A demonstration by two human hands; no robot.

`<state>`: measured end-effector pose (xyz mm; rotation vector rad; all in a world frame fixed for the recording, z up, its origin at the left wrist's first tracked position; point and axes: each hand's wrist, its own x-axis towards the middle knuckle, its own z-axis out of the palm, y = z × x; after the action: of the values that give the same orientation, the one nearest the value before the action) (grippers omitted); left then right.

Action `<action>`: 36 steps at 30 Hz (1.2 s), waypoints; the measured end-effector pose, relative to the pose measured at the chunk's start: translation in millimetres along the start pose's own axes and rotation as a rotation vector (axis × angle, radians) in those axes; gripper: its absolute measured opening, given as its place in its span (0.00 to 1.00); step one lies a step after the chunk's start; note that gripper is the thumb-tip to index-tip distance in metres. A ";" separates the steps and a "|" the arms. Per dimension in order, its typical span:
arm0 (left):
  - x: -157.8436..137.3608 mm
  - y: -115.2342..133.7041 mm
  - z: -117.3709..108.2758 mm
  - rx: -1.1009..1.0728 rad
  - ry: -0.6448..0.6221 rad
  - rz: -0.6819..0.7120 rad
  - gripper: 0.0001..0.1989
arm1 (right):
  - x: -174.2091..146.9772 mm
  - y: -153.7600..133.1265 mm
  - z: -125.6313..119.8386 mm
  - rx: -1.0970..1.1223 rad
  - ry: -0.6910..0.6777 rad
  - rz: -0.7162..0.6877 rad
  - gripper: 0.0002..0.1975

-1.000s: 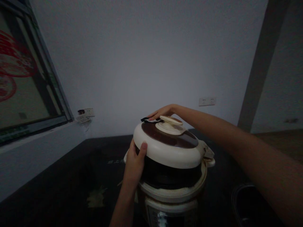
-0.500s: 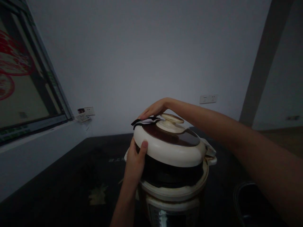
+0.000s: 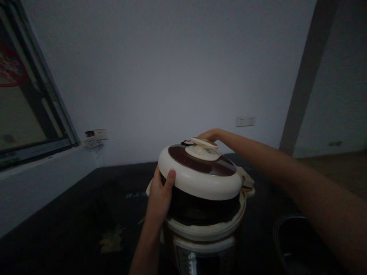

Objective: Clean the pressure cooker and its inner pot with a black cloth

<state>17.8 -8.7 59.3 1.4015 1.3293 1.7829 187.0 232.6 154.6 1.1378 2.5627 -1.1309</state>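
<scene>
A pressure cooker lid (image 3: 200, 187), white-rimmed with a brown top and a round cream knob (image 3: 204, 143), is tilted up over the electric pressure cooker (image 3: 203, 233). My left hand (image 3: 162, 191) is closed on the lid's left edge, thumb on the outer rim. Behind the knob, my right hand (image 3: 210, 134) reaches over the lid's far side with a black-and-white cloth (image 3: 187, 142), of which only a small corner shows. The right fingers are mostly hidden by the knob.
The cooker stands on a dark table (image 3: 71, 214) against a pale wall. A black container (image 3: 304, 244) is at the right front. A yellowish patch (image 3: 111, 240) marks the table at left. Wall sockets (image 3: 245, 121) and a window (image 3: 25, 103) are beyond.
My right hand has slid with the cloth from the lid's upper left to behind the knob. My left hand keeps its hold on the lid; the view has shifted slightly.
</scene>
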 end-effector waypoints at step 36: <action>3.1 -13.1 -4.6 0.009 0.041 -0.041 0.36 | -105.6 36.9 70.0 -0.230 0.498 -0.416 0.24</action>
<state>10.2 -2.7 48.9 1.3396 1.3795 1.7895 274.5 139.0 123.2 0.9491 3.3231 -0.6313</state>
